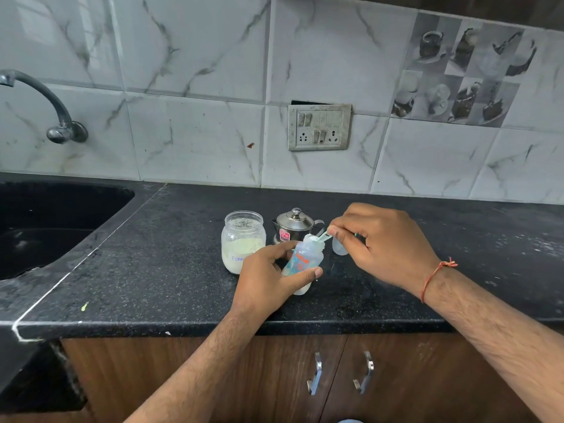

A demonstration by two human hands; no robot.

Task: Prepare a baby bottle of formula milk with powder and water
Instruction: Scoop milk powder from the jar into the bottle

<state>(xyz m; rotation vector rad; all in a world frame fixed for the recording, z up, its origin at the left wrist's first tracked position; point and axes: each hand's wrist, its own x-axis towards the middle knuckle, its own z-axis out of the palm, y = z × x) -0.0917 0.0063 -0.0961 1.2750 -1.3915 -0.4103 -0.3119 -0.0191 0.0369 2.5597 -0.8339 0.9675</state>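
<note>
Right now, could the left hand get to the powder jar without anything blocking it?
Probably yes for reach: the powder jar stands open just beside the left hand, with nothing between them. But that hand is gripping the tilted baby bottle, so it would have to let go first.

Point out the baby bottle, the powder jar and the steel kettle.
baby bottle (300, 261): head view, printed body between the fingers.
powder jar (241, 239): head view, clear wall above the powder.
steel kettle (294, 223): head view, domed lid.
</note>
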